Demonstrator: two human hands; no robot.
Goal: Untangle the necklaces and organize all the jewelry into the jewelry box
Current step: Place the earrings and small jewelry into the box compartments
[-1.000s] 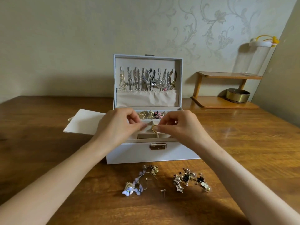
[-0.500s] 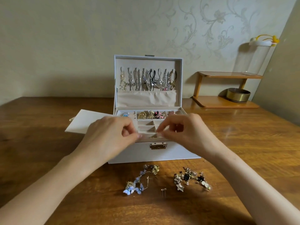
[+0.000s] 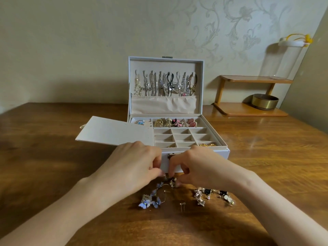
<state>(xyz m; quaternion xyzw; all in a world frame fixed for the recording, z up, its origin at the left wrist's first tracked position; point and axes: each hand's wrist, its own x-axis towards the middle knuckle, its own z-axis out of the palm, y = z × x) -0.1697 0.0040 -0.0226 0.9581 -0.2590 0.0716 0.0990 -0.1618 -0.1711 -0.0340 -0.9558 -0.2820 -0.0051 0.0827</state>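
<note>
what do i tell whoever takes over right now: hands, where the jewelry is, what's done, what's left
Left hand and right hand: the fingers of both pinch the top end of the blue flower cluster, which lies on the table just in front of the jewelry box.
Done: necklaces hang in the open lid, the tray's back row holds small pieces, and gold pieces lie in the front right compartment.
Left: the blue flower cluster, the gold-and-black cluster to its right, and a small pin between them, all on the table.
</note>
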